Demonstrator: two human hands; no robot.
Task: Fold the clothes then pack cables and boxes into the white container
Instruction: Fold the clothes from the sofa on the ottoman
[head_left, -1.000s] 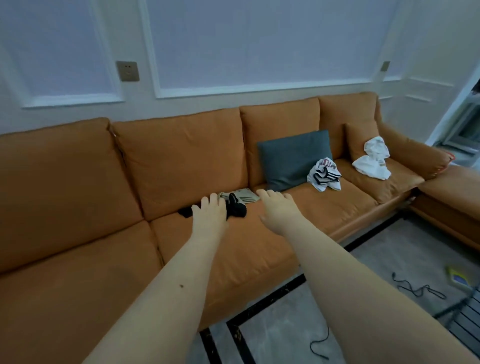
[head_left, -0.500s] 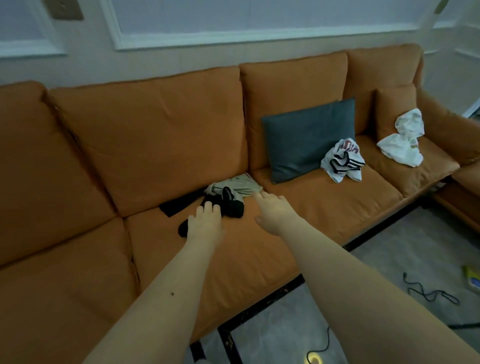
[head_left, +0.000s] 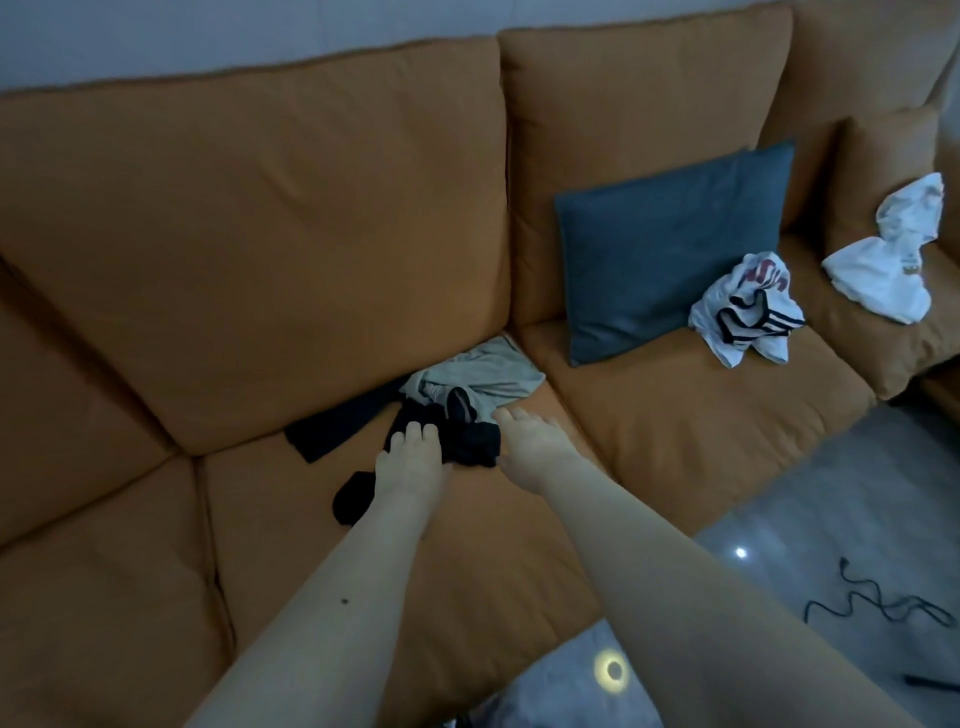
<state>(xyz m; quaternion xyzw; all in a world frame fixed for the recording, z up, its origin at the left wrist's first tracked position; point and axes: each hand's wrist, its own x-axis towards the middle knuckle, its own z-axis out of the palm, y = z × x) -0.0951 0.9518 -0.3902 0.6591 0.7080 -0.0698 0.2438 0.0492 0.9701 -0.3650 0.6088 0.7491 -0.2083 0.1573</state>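
Note:
A crumpled black garment (head_left: 457, 431) lies on the orange sofa seat (head_left: 675, 415), with a grey-green garment (head_left: 483, 371) bunched just behind it. My left hand (head_left: 410, 457) rests flat on the near left part of the black garment, fingers apart. My right hand (head_left: 530, 441) hovers at its right edge, fingers spread, touching or nearly touching it. A white shirt with black stripes (head_left: 748, 306) lies further right. A plain white shirt (head_left: 893, 254) sits at the far right. A black cable (head_left: 878, 603) lies on the floor.
A blue-grey cushion (head_left: 670, 244) leans on the sofa back beside the striped shirt. An orange cushion (head_left: 883, 156) stands behind the white shirt. The glossy grey floor (head_left: 779, 545) lies to the right of the sofa front.
The view has dropped and moved closer to the sofa. Both hands have reached forward onto the black garment.

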